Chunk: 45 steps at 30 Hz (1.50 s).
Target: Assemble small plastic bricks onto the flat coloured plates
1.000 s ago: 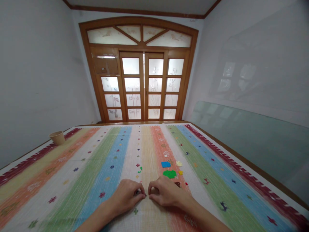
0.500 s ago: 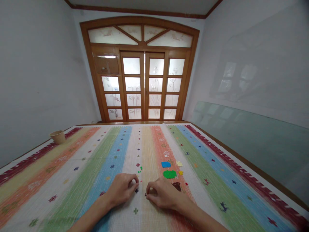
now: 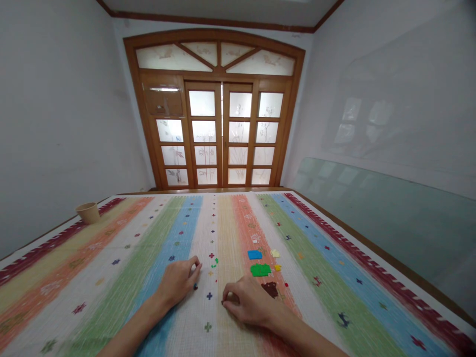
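My left hand (image 3: 179, 281) hovers over the white stripe of the cloth, its thumb and forefinger pinched together. A tiny dark piece (image 3: 195, 286) shows just below those fingertips; whether they hold it I cannot tell. To the right, my right hand (image 3: 247, 303) is closed in a pinch on a small dark brown piece (image 3: 222, 302), mostly hidden by the fingertips. Beyond the hands lie small green pieces (image 3: 215, 262) in a loose curve and a tiny red piece (image 3: 216, 281). A pile of brown pieces (image 3: 269, 289) sits just beyond my right hand.
Green pieces (image 3: 260, 269), blue pieces (image 3: 255, 254), cream pieces (image 3: 274, 253), yellow pieces (image 3: 277, 267) and a red piece (image 3: 286, 285) lie in groups on the striped tablecloth (image 3: 308, 297). A paper cup (image 3: 88, 213) stands at the far left edge.
My left hand has moved left and slightly away from me, widening the gap between the hands. My right hand has barely shifted and still pinches the brown piece.
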{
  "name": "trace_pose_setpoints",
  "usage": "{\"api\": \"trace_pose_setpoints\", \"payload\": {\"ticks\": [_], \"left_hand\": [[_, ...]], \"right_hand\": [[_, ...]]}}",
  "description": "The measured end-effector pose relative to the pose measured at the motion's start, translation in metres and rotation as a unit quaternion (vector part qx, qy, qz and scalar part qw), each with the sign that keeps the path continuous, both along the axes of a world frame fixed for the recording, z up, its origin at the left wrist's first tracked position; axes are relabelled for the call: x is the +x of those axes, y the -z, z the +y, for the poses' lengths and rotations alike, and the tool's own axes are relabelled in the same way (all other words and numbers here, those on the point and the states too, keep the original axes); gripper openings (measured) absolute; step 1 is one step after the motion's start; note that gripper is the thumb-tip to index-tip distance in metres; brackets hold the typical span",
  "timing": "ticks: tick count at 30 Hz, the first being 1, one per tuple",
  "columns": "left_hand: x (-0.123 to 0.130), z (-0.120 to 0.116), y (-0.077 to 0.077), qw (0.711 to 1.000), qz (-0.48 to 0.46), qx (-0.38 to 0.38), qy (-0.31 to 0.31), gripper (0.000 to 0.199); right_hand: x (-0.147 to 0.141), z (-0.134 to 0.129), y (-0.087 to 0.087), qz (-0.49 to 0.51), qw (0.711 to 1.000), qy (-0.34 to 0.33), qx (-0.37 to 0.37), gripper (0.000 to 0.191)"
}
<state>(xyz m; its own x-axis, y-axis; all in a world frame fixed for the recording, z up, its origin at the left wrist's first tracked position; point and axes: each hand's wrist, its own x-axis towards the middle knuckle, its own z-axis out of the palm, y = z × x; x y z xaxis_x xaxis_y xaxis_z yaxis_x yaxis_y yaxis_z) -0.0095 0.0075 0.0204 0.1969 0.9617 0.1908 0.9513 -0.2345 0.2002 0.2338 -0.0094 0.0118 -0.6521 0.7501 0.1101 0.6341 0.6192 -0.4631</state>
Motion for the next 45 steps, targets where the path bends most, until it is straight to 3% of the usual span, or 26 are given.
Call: {"api": "trace_pose_setpoints", "payload": {"ticks": [7, 16, 21, 27, 33, 39, 45], "left_hand": [[-0.001, 0.002, 0.007, 1.0, 0.017, -0.005, 0.001, 0.033], [0.001, 0.002, 0.01, 1.0, -0.001, -0.02, 0.013, 0.033], [0.001, 0.002, 0.01, 1.0, 0.001, -0.021, 0.013, 0.034], [0.002, 0.001, 0.008, 1.0, -0.007, -0.024, 0.014, 0.032], [0.002, 0.0, 0.007, 1.0, 0.003, -0.025, 0.015, 0.033], [0.002, 0.001, 0.009, 1.0, -0.003, -0.024, 0.014, 0.032], [0.002, 0.001, 0.009, 1.0, -0.008, -0.027, 0.014, 0.033]], "right_hand": [[0.003, 0.004, -0.002, 0.054, 0.998, 0.013, -0.001, 0.018], [0.014, 0.018, -0.013, 0.239, 0.968, 0.073, -0.001, 0.02], [0.018, 0.024, -0.018, 0.371, 0.918, 0.076, -0.117, 0.032], [0.019, 0.024, -0.021, 0.496, 0.812, 0.061, -0.302, 0.041], [0.02, 0.024, -0.022, 0.558, 0.731, 0.068, -0.387, 0.046], [0.024, 0.029, -0.017, 0.588, 0.69, 0.062, -0.417, 0.044], [0.024, 0.031, -0.016, 0.592, 0.677, 0.064, -0.432, 0.047]]}}
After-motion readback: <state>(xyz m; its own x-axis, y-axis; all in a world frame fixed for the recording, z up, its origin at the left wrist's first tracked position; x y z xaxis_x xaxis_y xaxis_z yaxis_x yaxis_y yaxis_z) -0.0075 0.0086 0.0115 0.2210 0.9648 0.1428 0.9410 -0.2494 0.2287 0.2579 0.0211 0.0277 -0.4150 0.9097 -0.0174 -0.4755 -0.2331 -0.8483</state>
